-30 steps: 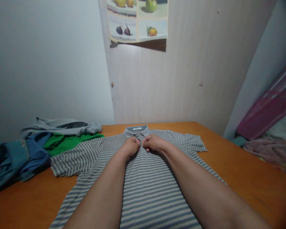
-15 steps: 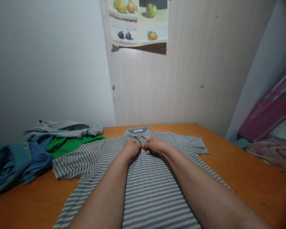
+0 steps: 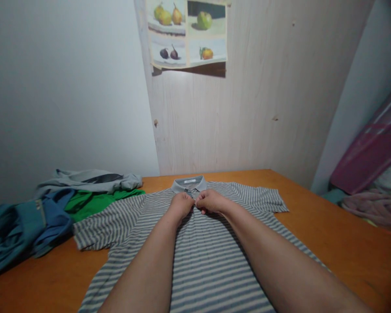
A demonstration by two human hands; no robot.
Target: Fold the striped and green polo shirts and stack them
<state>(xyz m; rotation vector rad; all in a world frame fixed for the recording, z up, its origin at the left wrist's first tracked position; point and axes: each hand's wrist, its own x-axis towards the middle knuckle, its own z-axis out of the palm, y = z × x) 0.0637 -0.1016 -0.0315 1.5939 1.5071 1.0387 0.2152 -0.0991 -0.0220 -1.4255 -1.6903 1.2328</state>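
Observation:
A grey-and-white striped polo shirt lies spread out front side up, its grey collar at the far end and both short sleeves stretched sideways. Just below the collar, my left hand pinches the front placket from the left side. My right hand grips the placket from the right, its fingertips almost meeting those of the left. Whatever button lies between the fingers is hidden by them.
On the orange table, a grey garment, a green one and blue clothing are heaped at the left. A wall with a fruit picture stands behind. Pinkish cloth lies at the far right.
Both hands keep their pinch on the placket, with barely any finger movement. The whole view has shifted slightly, so everything appears a little lower.

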